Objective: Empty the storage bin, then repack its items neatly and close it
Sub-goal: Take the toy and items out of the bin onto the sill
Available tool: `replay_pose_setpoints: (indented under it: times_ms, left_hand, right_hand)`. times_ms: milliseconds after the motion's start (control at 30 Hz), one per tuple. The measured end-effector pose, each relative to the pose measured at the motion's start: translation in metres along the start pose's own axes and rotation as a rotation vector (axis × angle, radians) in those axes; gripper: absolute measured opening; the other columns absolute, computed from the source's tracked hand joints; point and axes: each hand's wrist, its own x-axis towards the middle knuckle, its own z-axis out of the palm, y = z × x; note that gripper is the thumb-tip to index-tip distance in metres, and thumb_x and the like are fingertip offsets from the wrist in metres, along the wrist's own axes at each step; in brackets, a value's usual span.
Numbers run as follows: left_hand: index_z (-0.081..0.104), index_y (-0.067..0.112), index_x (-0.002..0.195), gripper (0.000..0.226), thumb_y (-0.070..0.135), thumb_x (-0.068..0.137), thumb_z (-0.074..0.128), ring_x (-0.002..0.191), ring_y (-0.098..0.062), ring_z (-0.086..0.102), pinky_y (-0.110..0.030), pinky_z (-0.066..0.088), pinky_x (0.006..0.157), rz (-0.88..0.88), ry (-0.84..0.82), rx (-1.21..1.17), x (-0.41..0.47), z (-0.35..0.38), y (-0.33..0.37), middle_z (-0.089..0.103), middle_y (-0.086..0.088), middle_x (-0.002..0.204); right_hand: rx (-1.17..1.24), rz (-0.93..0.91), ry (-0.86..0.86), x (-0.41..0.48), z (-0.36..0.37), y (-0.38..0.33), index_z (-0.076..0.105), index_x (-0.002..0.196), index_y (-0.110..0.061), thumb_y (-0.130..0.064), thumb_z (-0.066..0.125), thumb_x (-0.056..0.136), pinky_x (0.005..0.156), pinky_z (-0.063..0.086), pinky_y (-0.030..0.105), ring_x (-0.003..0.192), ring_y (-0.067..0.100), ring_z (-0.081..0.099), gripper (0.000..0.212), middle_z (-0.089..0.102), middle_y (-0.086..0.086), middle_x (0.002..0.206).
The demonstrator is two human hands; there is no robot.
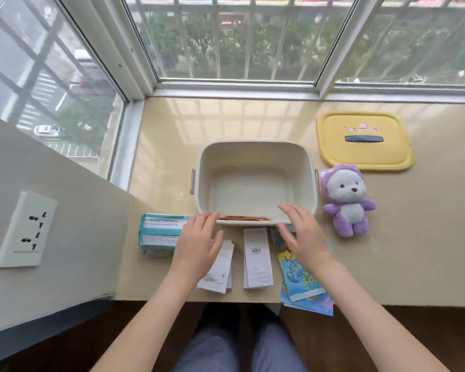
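Observation:
A cream storage bin (255,149) stands open on the sill, with a thin reddish-orange stack (243,218) lying inside against its near wall. Its yellow lid (364,142) lies flat to the right rear. Beside the bin sits a purple and white plush bear (346,200). In front of the bin lie a teal and white box (159,230), two folded white paper stacks (219,269) (257,257) and colourful picture cards (302,280). My left hand (199,242) and my right hand (304,232) hover open at the bin's near rim, holding nothing.
The beige sill (414,251) ends at a front edge just behind the papers. A wall with a white socket (24,229) closes off the left. Window frames and glass run along the back and left.

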Motion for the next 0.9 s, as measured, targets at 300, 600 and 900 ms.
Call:
replay_pose_setpoints:
  times_ms: [300,600,900]
  left_hand:
    - [0.050,0.008,0.138,0.049,0.033,0.096,0.044,0.132,-0.034,0.042,-0.047,0.035,0.111,0.008,-0.020,0.090,0.049,0.046,-0.051,0.049,-0.016,0.142]
    - [0.041,0.007,0.146,0.053,0.036,0.102,0.033,0.148,-0.032,0.016,-0.047,0.015,0.121,0.017,-0.050,0.219,0.056,0.080,-0.072,0.033,-0.018,0.154]
    - [0.039,0.006,0.146,0.054,0.034,0.101,0.035,0.149,-0.029,0.015,-0.045,0.016,0.121,-0.026,-0.011,0.179,0.056,0.085,-0.068,0.030,-0.015,0.156]
  right_hand:
    - [0.011,-0.089,-0.190,0.076,0.051,0.020,0.060,0.128,-0.014,-0.027,0.061,0.094,0.100,0.038,0.031,0.119,0.023,0.050,0.036,0.060,0.005,0.125]
    - [0.098,-0.116,-0.603,0.121,0.092,0.031,0.059,0.129,-0.025,-0.035,0.069,0.088,0.097,0.037,0.023,0.114,0.010,0.051,0.043,0.061,-0.005,0.124]
    - [0.032,-0.169,-0.683,0.138,0.097,0.031,0.063,0.120,-0.025,-0.038,0.066,0.089,0.091,0.047,0.031,0.101,0.007,0.057,0.034,0.065,-0.008,0.116]
